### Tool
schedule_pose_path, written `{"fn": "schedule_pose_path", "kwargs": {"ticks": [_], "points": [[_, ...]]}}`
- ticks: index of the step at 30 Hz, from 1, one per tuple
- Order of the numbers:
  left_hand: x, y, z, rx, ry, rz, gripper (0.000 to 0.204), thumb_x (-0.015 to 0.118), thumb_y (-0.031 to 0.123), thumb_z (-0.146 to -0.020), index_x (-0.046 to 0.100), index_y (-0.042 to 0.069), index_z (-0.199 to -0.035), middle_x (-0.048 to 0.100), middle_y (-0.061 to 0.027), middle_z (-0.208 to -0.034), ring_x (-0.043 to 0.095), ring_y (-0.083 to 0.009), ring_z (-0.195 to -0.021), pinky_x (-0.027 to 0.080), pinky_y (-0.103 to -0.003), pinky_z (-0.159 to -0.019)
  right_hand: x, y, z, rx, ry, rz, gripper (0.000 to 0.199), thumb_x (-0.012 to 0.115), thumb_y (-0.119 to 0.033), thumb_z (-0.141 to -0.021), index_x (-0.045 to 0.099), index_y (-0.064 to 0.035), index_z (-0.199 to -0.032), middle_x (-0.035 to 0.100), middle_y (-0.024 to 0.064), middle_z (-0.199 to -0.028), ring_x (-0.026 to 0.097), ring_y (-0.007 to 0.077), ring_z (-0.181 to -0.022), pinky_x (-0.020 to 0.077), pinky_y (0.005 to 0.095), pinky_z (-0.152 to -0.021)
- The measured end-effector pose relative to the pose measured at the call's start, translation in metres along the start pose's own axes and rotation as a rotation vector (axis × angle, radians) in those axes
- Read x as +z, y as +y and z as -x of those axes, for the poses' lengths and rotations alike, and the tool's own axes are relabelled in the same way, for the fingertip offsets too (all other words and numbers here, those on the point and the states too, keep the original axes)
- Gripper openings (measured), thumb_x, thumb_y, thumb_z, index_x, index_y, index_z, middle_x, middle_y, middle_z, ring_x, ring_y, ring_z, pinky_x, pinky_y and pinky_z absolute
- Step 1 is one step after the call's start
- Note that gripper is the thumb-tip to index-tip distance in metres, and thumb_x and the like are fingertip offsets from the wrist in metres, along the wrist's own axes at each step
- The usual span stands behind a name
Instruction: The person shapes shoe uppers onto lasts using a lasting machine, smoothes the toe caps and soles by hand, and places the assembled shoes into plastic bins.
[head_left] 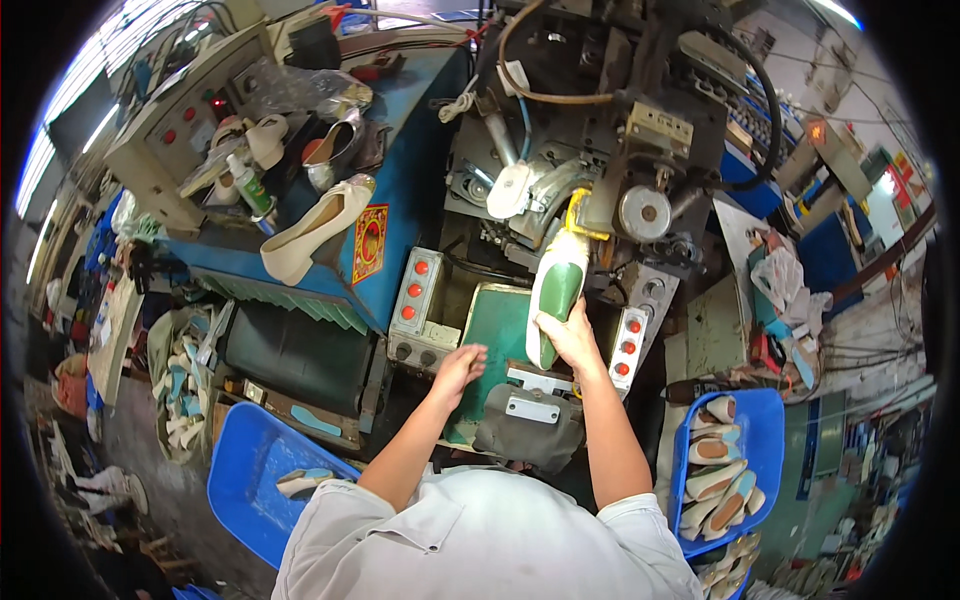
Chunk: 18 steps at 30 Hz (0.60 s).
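Observation:
My right hand (570, 340) grips a cream shoe upper on a green last (557, 295), thumb across the green underside. The shoe stands nearly upright, its toe at the top touching or close under the yellow part (577, 212) of a dark metal machine (600, 130). A bright lamp (512, 190) shines just left of that toe. My left hand (460, 372) hovers near the left control box (416, 295) with its red buttons. Its fingers are curled and slightly blurred, with nothing visible in them. Between my hands, below the shoe, lies a metal bracket (533, 408) over a dark cover.
Right of me, a blue bin (765, 440) holds several cream shoes; on the left a blue bin (235, 470) holds one. A cream shoe (318, 228) and a small bottle (247, 183) sit on the blue cabinet (415, 120). A second red-button box (628, 348) stands beside my right hand.

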<state>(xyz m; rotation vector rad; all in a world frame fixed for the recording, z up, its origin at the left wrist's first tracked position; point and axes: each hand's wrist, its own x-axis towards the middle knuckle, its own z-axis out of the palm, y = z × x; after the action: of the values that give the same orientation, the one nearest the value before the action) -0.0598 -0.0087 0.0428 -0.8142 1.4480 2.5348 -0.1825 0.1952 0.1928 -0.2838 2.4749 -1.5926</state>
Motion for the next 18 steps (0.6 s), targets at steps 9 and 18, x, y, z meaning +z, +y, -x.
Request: {"fn": "schedule_pose_path", "kwargs": {"ticks": [9, 18], "points": [[-0.042, -0.087, 0.075, 0.001, 0.313, 0.141, 0.022, 0.058, 0.018, -0.109, 0.070, 0.003, -0.119, 0.068, -0.0015, -0.097, 0.064, -0.0102, -0.081, 0.054, -0.024, -0.075, 0.000, 0.007, 0.003, 0.071, -0.056, -0.249, 0.078, 0.090, -0.033, -0.081, 0.052, 0.0020, -0.139, 0.070, 0.0158, -0.120, 0.069, 0.0251, -0.107, 0.0562, 0.0376, -0.094], [-0.015, -0.114, 0.111, 0.124, 0.486, 0.188, 0.019, 0.058, 0.017, -0.109, 0.071, 0.004, -0.115, 0.069, -0.0032, -0.097, 0.063, -0.0113, -0.082, 0.052, -0.026, -0.074, -0.002, 0.014, -0.001, 0.100, -0.216, -0.492, 0.056, 0.090, -0.023, -0.082, 0.062, -0.0026, -0.126, 0.072, 0.0084, -0.111, 0.069, 0.0179, -0.097, 0.0556, 0.0342, -0.088]]}}
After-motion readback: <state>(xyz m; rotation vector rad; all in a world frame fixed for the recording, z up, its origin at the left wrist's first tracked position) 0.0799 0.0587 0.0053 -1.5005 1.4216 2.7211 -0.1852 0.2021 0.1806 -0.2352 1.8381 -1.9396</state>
